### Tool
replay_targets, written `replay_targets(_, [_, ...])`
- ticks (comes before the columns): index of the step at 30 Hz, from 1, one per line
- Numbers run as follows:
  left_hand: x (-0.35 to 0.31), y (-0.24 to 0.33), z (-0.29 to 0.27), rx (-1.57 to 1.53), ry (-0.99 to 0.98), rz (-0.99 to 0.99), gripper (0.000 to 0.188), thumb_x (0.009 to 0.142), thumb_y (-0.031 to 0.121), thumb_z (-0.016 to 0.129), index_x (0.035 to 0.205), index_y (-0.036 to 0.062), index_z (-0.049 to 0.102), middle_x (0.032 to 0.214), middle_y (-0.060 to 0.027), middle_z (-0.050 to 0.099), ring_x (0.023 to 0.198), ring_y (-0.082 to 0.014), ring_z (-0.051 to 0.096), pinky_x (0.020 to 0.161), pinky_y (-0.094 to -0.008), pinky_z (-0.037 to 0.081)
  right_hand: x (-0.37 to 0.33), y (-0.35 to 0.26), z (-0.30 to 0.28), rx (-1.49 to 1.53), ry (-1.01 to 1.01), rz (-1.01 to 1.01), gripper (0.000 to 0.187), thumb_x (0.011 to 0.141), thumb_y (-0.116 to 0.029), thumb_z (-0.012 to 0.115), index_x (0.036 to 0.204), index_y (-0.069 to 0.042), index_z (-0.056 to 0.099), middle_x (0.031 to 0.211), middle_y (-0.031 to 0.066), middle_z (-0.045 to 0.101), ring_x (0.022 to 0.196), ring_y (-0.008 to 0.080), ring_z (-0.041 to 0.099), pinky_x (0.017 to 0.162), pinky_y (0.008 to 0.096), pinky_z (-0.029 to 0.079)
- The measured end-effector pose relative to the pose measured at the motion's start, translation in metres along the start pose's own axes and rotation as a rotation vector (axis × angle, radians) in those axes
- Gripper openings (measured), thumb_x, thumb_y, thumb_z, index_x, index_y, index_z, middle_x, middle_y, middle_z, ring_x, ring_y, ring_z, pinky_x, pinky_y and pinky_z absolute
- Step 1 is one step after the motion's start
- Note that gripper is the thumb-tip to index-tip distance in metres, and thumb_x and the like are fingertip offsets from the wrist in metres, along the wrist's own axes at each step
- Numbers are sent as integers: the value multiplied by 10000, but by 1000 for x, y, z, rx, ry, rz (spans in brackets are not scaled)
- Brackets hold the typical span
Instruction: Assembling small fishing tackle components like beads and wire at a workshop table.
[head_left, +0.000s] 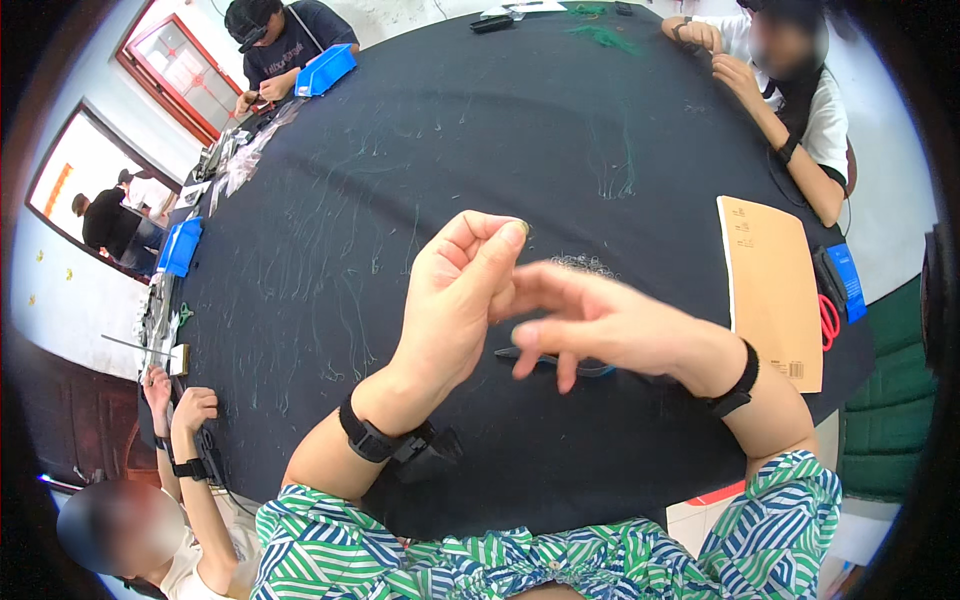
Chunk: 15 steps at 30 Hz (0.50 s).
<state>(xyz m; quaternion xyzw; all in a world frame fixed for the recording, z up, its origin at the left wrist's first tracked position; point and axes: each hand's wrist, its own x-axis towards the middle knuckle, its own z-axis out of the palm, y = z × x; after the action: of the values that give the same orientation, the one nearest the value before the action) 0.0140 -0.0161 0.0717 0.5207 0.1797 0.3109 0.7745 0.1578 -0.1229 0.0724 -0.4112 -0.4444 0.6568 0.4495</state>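
My left hand [455, 290] is raised over the middle of the black-covered table, thumb and forefinger pinched together. Whatever sits at its fingertips is too small to name. Just beside it, my right hand [600, 325] has its fingers spread and slightly blurred, with nothing visible in them. Behind the hands lies a pile of small shiny metal pieces [585, 265]. Partly hidden beneath my right hand is a dark-tipped tool with blue handles [598, 371], which looks like pliers. Thin green lines [350, 290] are spread across the cloth to the left.
To the right lie a brown notebook [775, 300], red-handled scissors [829, 322] and a blue packet [848, 280]. Blue bins [327, 70] stand along the far left edge. Three people work around the table. More green line [605, 40] lies at the far side.
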Motion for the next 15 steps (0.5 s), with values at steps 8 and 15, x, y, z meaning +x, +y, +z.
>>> replay_targets(8, [6, -3, -26, 227, 58, 146, 75, 990, 139, 598, 981, 64, 595, 679, 103, 445, 527, 13, 298, 468, -189, 207, -8, -22, -21, -239, 255, -136, 300, 1001, -303, 569, 866, -57, 678, 638, -44, 531, 537, 32, 466, 500, 196, 382])
replay_targets(15, [7, 1, -31, 201, -8, 191, 88, 978, 130, 626, 981, 45, 601, 729, 108, 515, 572, 48, 355, 494, -152, 245, -23, -31, -50, 176, 417, -555, 236, 994, -244, 545, 1015, -27, 634, 717, -8, 560, 568, 46, 461, 473, 174, 326])
